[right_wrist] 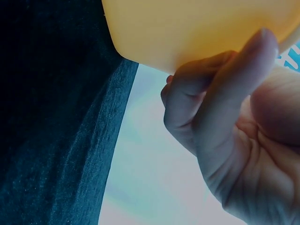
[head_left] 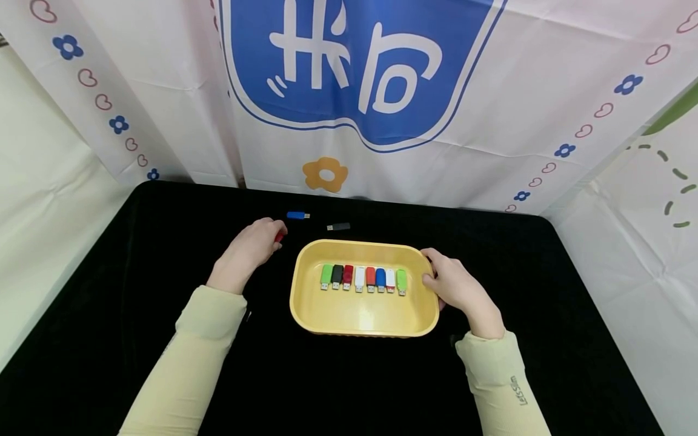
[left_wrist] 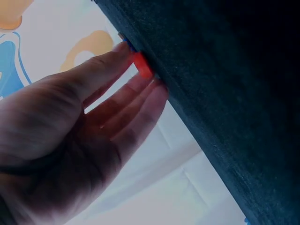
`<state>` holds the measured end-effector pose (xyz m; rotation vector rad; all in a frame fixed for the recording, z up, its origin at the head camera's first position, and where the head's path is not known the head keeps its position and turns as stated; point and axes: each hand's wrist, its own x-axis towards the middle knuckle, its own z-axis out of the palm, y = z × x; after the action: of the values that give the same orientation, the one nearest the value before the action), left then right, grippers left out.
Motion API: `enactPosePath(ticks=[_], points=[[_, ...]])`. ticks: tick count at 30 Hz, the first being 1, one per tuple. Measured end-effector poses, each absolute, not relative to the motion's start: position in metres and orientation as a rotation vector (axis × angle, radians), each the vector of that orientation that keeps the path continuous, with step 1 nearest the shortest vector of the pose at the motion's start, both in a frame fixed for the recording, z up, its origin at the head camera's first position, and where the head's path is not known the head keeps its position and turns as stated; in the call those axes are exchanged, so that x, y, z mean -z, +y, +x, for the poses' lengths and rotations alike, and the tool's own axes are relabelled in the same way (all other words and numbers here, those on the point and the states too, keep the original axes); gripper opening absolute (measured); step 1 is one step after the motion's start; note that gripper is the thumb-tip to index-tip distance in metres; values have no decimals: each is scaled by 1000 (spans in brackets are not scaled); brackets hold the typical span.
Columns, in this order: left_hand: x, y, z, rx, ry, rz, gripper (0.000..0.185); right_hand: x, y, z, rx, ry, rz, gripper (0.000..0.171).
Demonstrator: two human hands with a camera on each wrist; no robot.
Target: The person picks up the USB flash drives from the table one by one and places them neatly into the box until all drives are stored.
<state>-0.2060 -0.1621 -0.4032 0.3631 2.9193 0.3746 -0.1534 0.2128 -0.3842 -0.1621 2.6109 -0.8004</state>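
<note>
A: Pinching a red USB stick (head_left: 279, 237) at its fingertips, the left hand (head_left: 248, 251) lay toward the bench's (head_left: 136, 290) far edge, left of the yellow tray (head_left: 360, 315).

B: And the right hand (head_left: 455, 284)?

A: It gripped the tray's right rim. The stick's long axis could not be made out; it lay just beside the tray's far-left corner, so the left hand was nearer.
</note>
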Motion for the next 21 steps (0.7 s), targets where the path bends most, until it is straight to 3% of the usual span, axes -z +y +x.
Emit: enactPosePath(ticks=[5, 13, 21], points=[[403, -163, -206, -468, 2922, 367, 13, 385, 213, -153, 802, 2609, -162, 50], [401, -167, -206, -541, 2875, 299, 25, 385, 213, -153, 799, 2614, -171, 50], [386, -164, -201, -535, 2917, 336, 20, 384, 213, -154, 798, 2610, -166, 50]])
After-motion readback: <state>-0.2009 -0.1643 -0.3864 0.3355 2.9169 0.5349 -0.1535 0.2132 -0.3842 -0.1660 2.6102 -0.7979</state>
